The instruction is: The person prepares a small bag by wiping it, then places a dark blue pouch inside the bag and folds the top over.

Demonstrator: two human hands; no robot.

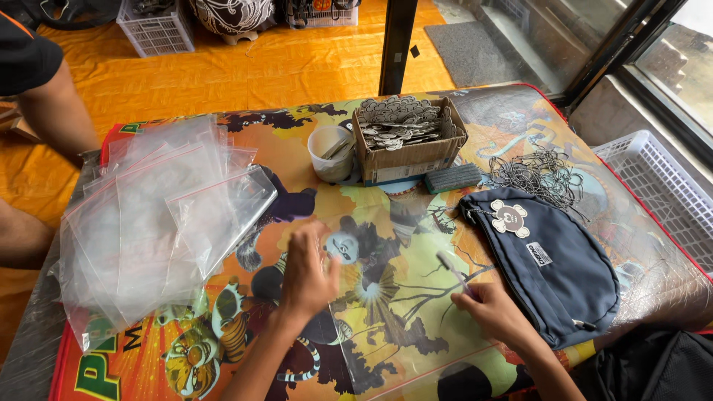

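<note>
Two hands spread a clear zip bag flat on a cartoon-printed table cover.

The left hand [308, 271] lies palm-down, fingers loosely curled, pressing the bag [386, 297], which stretches flat between both hands. The right hand [494, 308] pinches the bag's upper corner near the zip strip, fingers closed narrow on it. Left of the left hand sits a loose pile of bags [156, 215]; just beyond the right hand lies a navy pouch [553, 267] with a small charm [511, 217] on it. Farther out stand a cardboard box [408, 141] of charms, a white cup [330, 154] and a tangle of ball chains [538, 174]. The film looks slick, so it could slip from the pinch or crease under the left palm; motion blur hides the left fingertips.
</note>
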